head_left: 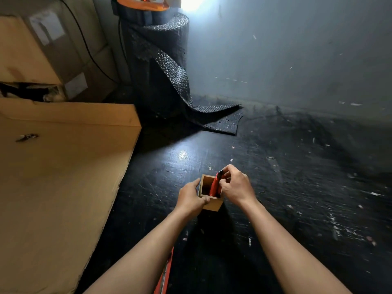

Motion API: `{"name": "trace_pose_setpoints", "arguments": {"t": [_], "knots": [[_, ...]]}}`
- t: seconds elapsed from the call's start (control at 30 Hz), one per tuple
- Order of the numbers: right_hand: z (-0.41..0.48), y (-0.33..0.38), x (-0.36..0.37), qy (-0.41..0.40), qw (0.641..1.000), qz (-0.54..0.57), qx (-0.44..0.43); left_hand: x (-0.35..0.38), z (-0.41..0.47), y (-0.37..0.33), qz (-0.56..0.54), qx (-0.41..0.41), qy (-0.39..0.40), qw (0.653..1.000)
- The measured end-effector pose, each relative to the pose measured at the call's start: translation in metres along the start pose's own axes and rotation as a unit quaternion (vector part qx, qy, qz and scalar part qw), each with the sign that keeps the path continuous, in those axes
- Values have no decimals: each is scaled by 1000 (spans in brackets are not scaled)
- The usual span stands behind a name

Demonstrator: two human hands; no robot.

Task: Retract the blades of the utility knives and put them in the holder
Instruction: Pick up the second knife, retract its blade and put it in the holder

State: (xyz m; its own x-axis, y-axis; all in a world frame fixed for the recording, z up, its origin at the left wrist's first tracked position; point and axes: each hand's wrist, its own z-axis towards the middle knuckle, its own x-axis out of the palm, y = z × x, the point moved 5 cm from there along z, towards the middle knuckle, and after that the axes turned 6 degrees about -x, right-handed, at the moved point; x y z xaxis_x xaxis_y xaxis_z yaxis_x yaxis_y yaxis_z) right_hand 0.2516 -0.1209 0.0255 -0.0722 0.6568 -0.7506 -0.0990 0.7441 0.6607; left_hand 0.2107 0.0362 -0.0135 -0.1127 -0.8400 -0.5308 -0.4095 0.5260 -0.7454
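Observation:
A small square wooden holder [213,205] stands on the dark floor in front of me. My left hand [191,197] grips its left side, thumb on the near rim. A red utility knife [215,185] with a black top end stands tilted inside the holder, leaning toward the right wall. My right hand [236,186] pinches the knife's upper end from the right, fingers closed around it. No blade is visible on the knife. Another red object [165,274] lies on the floor under my left forearm, mostly hidden.
A large cardboard box [59,177] fills the left side, with more boxes [42,49] stacked behind it. A roll of black bubble wrap [161,66] stands at the back, its loose end trailing on the floor. A grey wall [297,49] runs along the right rear.

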Motion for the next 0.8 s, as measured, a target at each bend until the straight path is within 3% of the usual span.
{"name": "trace_pose_setpoints", "arguments": {"t": [0.33,0.57,0.8], "knots": [[5,-17,3,-43,998,31,38,7,2,6,-45,3,-29,999],[-7,-12,-18,-71,997,10,-2,2,-3,7,-52,7,-33,998],[-38,17,-17,0,998,-39,-39,-18,-38,14,5,38,-63,997]]}}
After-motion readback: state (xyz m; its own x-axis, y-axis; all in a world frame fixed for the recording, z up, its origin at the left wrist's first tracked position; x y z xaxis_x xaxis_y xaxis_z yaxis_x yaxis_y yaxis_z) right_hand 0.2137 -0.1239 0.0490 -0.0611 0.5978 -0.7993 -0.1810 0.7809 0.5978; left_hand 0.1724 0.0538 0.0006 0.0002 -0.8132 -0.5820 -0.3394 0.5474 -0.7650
